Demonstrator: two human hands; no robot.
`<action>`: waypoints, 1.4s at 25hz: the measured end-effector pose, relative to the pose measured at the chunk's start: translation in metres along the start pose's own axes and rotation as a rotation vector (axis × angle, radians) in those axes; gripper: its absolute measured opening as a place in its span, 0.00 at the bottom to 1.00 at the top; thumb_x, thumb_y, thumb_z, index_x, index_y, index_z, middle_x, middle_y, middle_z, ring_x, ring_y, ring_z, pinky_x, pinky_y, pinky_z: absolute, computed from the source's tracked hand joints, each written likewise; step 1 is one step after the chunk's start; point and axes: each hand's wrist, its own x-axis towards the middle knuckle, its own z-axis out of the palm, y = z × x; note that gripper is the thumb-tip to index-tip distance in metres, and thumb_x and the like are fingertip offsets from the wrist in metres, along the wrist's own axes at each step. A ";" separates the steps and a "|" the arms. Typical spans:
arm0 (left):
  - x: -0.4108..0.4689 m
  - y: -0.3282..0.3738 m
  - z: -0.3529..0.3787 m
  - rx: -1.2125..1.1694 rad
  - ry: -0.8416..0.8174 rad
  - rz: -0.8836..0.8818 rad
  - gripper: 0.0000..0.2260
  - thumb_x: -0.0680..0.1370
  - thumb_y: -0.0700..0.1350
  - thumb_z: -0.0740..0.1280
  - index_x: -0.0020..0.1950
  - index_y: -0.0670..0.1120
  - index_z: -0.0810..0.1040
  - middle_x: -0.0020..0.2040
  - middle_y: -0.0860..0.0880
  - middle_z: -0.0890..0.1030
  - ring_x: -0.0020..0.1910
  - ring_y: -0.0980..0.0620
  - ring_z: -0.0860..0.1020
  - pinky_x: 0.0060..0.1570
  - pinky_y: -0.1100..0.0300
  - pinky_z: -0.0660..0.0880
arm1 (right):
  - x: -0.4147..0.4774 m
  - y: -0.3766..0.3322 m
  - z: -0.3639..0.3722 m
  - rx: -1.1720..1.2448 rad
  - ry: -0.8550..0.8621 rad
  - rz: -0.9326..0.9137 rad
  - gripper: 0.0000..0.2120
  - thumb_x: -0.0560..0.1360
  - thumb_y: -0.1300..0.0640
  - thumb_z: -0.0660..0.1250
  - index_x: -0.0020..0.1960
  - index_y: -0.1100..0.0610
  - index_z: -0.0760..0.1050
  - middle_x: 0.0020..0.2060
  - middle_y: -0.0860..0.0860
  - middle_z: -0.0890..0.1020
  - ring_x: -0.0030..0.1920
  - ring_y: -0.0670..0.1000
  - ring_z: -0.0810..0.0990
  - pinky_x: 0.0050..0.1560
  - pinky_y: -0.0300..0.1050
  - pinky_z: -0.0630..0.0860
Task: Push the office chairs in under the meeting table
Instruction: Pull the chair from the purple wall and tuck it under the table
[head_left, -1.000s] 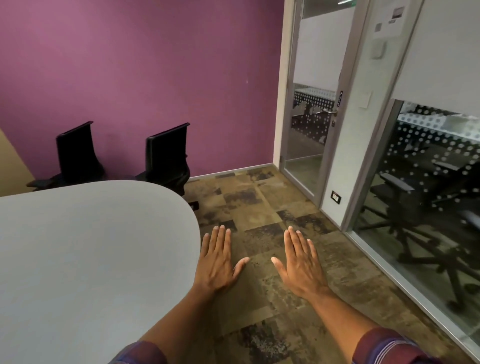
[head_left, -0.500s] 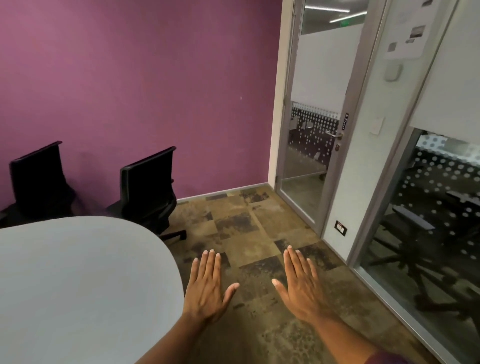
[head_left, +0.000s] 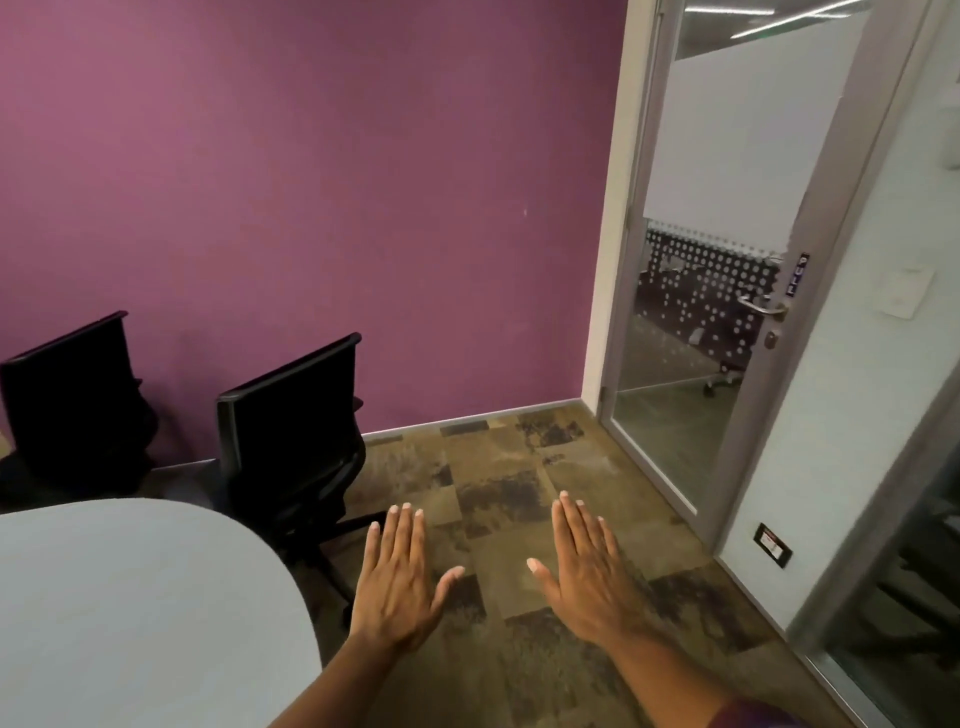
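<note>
Approaching, judged by the layout: left hand (head_left: 397, 587) and right hand (head_left: 589, 582) spread flat, empty, apart, over carpet (head_left: 524, 467). Nearer chair (head_left: 293, 431) stood off the table (head_left: 130, 597) edge; farther chair (head_left: 72, 400) beyond. Next, probably: reach the nearer backrest, push tableward. No containers visible.

Office meeting room: table (head_left: 130, 597), swivel chairs (head_left: 296, 436), glass door (head_left: 717, 312).
</note>
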 end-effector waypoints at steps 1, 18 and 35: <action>0.023 -0.006 0.001 0.006 0.014 -0.033 0.49 0.80 0.77 0.32 0.88 0.42 0.45 0.89 0.42 0.44 0.88 0.42 0.38 0.85 0.42 0.36 | 0.027 0.007 0.000 0.003 0.004 -0.022 0.43 0.83 0.30 0.45 0.86 0.59 0.47 0.86 0.57 0.50 0.86 0.59 0.49 0.82 0.57 0.44; 0.356 -0.243 -0.002 0.106 0.127 -0.365 0.48 0.82 0.75 0.42 0.88 0.39 0.53 0.89 0.38 0.55 0.89 0.41 0.47 0.88 0.38 0.47 | 0.504 -0.068 0.092 0.109 0.009 -0.329 0.43 0.82 0.27 0.36 0.86 0.56 0.38 0.86 0.54 0.42 0.86 0.55 0.42 0.85 0.59 0.44; 0.421 -0.427 -0.006 0.108 -0.137 -0.823 0.55 0.71 0.84 0.31 0.70 0.51 0.79 0.60 0.48 0.87 0.60 0.45 0.84 0.60 0.44 0.76 | 0.758 -0.259 0.168 0.110 -0.169 -0.751 0.39 0.85 0.32 0.44 0.85 0.58 0.58 0.84 0.56 0.62 0.85 0.56 0.58 0.85 0.60 0.47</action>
